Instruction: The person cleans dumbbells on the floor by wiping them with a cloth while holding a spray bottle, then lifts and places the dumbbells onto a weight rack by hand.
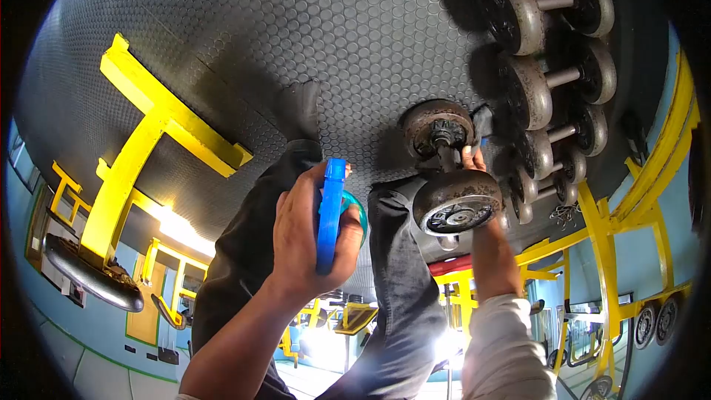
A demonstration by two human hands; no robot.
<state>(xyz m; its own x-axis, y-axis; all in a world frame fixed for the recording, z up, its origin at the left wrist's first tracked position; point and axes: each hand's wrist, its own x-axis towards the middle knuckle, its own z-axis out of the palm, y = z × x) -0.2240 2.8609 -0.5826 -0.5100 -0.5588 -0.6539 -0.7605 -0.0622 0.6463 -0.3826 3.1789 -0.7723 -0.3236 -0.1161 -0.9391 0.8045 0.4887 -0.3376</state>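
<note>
My left hand (300, 226) is wrapped round a blue plastic object (330, 215), with a round teal part (354, 211) showing beside it between thumb and fingers. To the right, a rusty dumbbell (459, 200) with two round weights stands tilted above my right knee. My right hand (475, 159) is at the dumbbell's handle, with its fingertips showing on the handle's right side. The nearer weight hides most of that hand. A dark cloth-like piece with a bit of blue lies just beyond the fingers.
Several more dumbbells (552, 78) are lined up on the dark studded floor (355, 44) at the right. A yellow metal frame (141, 126) rises at the left, and yellow gym frames (607, 267) with weight plates (655, 322) stand at the right.
</note>
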